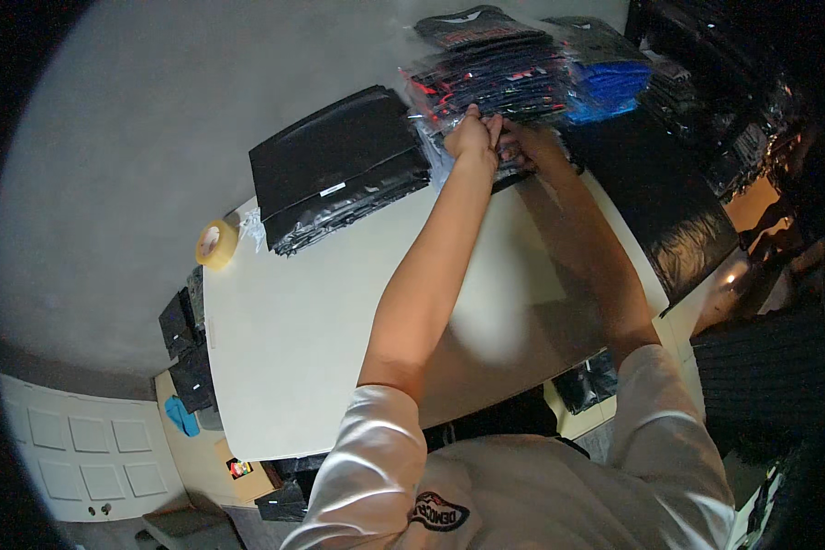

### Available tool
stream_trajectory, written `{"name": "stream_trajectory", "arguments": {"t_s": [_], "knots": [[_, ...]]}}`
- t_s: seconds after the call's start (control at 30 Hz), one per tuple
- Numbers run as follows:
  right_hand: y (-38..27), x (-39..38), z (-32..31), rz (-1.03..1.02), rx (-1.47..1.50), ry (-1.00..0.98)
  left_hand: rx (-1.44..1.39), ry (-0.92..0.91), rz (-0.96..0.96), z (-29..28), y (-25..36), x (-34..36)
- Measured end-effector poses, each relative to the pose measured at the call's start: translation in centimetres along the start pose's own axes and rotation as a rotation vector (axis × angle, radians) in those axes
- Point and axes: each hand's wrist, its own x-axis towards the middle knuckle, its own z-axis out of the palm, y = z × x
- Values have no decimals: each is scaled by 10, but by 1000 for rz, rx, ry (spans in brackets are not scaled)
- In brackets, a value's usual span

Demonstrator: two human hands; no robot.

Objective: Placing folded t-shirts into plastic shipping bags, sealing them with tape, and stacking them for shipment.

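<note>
A person in a white long-sleeved top leans over a pale table [321, 339], both arms stretched to its far edge. The left hand [472, 136] and the right hand [530, 147] meet at the foot of a tall stack of clear-bagged dark garments [490, 78], which stands at the far right of the table. The left hand's fingers are curled shut against the lowest bags of that stack, thumb side up, pinching the plastic edge. The right hand lies just beside it, partly in shadow, its fingers tucked under the same bags; how tightly it grips cannot be told.

To the right of the stack, touching it, sits a bagged bundle of blue cloth [614, 84]. A glossy black plastic sheet [669, 206] covers the table's right side and hangs over its right edge. To the left of the hands, a second, lower pile of flat black bags [335, 165] rests at the far left of the table. Just beside that pile, at the table's left corner, stands 1 roll of tan packing tape [216, 244]. Near the floor on the left, dark packets [183, 344] lean against the table's side, with a blue object [181, 417] below them.
</note>
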Motion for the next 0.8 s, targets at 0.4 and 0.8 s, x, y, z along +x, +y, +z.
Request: {"name": "stream_trajectory", "arguments": {"t_s": [0.4,0.8], "knots": [[64,92,-15,-357,-646,299,60,0,43,14,-18,-15],[49,34,16,-174,-369,347,1847,-39,649,-6,1,36]]}}
